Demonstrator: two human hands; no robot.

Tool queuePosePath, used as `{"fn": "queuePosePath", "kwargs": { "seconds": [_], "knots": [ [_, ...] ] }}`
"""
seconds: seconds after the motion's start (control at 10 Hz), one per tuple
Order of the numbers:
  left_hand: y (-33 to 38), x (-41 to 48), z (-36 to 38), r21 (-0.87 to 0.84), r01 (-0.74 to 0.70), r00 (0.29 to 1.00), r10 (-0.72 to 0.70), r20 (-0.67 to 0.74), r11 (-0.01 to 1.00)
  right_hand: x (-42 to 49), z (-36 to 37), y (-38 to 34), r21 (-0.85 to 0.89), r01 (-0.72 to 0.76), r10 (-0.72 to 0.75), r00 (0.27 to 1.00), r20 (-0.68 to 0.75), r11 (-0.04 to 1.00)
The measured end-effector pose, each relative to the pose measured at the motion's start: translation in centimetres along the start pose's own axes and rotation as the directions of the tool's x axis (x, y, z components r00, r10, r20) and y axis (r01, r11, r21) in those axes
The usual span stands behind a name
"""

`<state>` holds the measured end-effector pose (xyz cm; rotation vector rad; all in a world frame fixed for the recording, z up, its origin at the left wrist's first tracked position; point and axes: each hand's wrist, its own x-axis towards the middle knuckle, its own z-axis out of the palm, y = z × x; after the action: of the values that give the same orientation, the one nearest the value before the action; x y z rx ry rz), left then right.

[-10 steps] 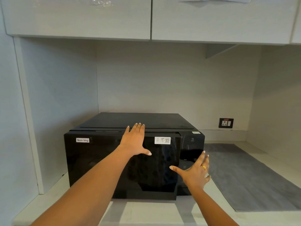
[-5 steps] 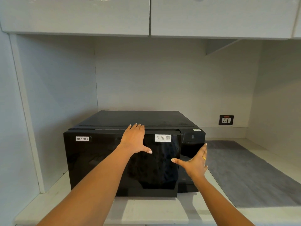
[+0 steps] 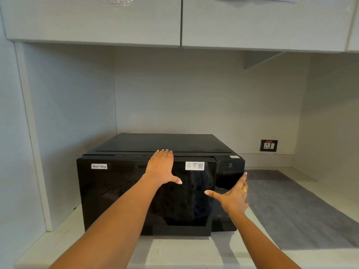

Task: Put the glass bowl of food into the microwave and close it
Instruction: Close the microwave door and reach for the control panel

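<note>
A black microwave (image 3: 120, 191) with a "Non-Veg" label stands on the white counter. Its dark glass door (image 3: 186, 206) stands slightly ajar at the right edge, a narrow gap showing beside the control panel. My left hand (image 3: 162, 167) lies flat on the upper middle of the door, fingers spread, reaching the top edge. My right hand (image 3: 233, 197) is spread at the door's right edge, in front of the control panel, thumb pointing left. Neither hand holds anything. The glass bowl is not visible; the dark door hides the inside.
A grey mat (image 3: 291, 206) covers the counter (image 3: 174, 253) right of the microwave. A wall socket (image 3: 268, 145) sits on the back wall. White cupboards (image 3: 174, 20) hang overhead. A side wall panel (image 3: 33, 133) closes the left.
My right hand has risen a little along the door's right edge. My left hand stays pressed on the door. The view has shifted slightly.
</note>
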<state>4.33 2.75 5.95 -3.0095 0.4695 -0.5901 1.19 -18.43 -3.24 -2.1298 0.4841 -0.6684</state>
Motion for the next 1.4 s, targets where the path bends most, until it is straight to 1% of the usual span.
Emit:
{"fn": "queuePosePath", "kwargs": {
  "seconds": [0.4, 0.7, 1.2, 1.4],
  "knots": [
    [0.03, 0.44, 0.13, 0.026, 0.008, 1.000, -0.008, -0.001, 1.000, 0.11, 0.13, -0.10, -0.048, -0.014, 0.012, 0.999, -0.039, 0.999],
    [0.41, 0.90, 0.71, 0.039, 0.052, 0.999, -0.052, -0.004, 0.998, 0.26, 0.32, -0.29, -0.078, -0.021, 0.014, 0.995, -0.096, 0.997],
    [0.25, 0.90, 1.00, 0.039, 0.052, 0.998, -0.052, -0.021, 0.998, 0.11, 0.18, -0.44, -0.116, -0.031, 0.021, 0.996, -0.086, 0.993],
    [0.40, 0.89, 0.94, 0.053, 0.058, 0.998, -0.057, -0.019, 0.997, -0.04, -0.04, -0.82, -0.114, -0.046, 0.040, 0.997, -0.059, 0.992]
  ]
}}
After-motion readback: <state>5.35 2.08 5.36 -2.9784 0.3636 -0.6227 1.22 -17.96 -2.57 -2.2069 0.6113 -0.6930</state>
